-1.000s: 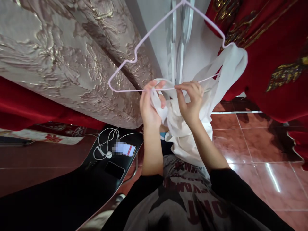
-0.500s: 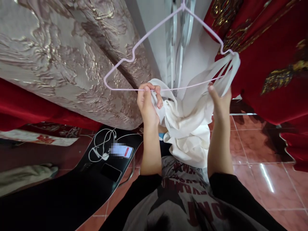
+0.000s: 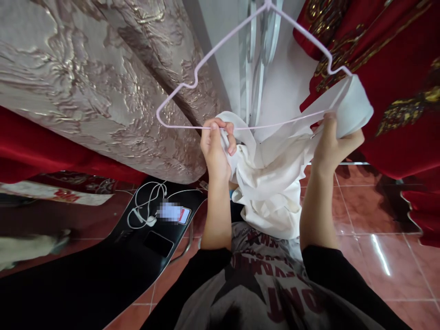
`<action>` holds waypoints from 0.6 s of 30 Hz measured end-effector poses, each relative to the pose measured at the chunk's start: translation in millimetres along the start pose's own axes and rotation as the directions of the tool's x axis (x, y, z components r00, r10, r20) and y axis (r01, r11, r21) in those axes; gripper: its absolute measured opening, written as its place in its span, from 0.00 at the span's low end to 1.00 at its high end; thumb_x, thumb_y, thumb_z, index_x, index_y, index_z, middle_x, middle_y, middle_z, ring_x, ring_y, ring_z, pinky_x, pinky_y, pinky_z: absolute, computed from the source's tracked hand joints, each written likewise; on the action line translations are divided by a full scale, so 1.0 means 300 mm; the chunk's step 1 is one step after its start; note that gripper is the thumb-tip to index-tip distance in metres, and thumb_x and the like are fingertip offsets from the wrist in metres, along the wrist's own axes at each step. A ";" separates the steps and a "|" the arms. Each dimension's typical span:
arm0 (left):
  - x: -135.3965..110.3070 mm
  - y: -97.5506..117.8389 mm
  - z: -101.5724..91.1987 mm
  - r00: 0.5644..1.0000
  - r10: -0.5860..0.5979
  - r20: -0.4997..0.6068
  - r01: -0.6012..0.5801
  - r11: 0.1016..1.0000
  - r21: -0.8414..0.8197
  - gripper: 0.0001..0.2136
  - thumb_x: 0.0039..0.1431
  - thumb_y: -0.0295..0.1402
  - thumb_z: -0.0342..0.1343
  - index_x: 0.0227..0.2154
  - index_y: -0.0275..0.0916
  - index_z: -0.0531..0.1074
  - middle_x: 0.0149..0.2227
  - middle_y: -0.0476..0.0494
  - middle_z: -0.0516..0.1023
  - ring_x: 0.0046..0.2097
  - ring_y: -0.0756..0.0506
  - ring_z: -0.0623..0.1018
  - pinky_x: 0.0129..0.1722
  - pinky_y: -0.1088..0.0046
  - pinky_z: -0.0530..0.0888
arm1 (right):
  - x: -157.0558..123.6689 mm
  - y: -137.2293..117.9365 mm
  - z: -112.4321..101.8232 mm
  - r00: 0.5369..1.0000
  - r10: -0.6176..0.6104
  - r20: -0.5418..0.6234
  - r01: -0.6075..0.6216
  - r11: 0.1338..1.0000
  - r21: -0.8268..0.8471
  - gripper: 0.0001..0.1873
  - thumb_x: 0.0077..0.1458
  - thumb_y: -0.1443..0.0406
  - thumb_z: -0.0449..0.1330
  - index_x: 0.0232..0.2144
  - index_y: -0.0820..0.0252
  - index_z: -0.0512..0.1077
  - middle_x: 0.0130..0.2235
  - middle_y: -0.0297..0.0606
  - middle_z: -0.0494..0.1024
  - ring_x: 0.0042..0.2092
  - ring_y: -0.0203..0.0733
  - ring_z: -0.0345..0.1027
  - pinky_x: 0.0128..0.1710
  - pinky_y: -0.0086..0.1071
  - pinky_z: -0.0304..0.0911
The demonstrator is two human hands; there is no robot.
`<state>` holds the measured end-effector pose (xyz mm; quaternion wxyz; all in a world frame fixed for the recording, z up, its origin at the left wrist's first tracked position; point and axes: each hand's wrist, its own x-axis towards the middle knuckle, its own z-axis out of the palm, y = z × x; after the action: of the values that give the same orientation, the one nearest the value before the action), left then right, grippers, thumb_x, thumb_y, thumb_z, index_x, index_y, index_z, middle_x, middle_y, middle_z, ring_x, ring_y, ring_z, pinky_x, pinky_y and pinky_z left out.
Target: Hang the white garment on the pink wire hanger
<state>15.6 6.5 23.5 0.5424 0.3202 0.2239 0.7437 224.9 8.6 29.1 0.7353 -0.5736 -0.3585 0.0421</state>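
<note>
Hanger [image 3: 261,127] spans left grip [image 3: 216,147] and right grip [image 3: 330,147] (white cloth [image 3: 270,183] sags between).

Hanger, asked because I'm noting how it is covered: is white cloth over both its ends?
No, the white cloth goes around only the right end of the hanger, while the left end is bare.
</note>
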 end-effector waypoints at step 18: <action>0.004 -0.017 -0.018 1.000 0.006 0.023 -0.005 1.000 -0.004 0.12 0.72 0.37 0.55 0.31 0.40 0.68 0.28 0.50 0.69 0.16 0.57 0.60 0.14 0.82 0.55 | 0.214 -0.156 -0.032 0.881 0.180 0.437 -0.267 0.953 0.146 0.12 0.59 0.69 0.48 0.24 0.57 0.60 0.24 0.33 0.53 0.23 0.29 0.52 0.24 0.28 0.56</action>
<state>14.7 9.4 16.5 0.5436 0.3283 0.2152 0.7419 261.4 15.1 100.0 0.6858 -0.5111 -0.4327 0.2849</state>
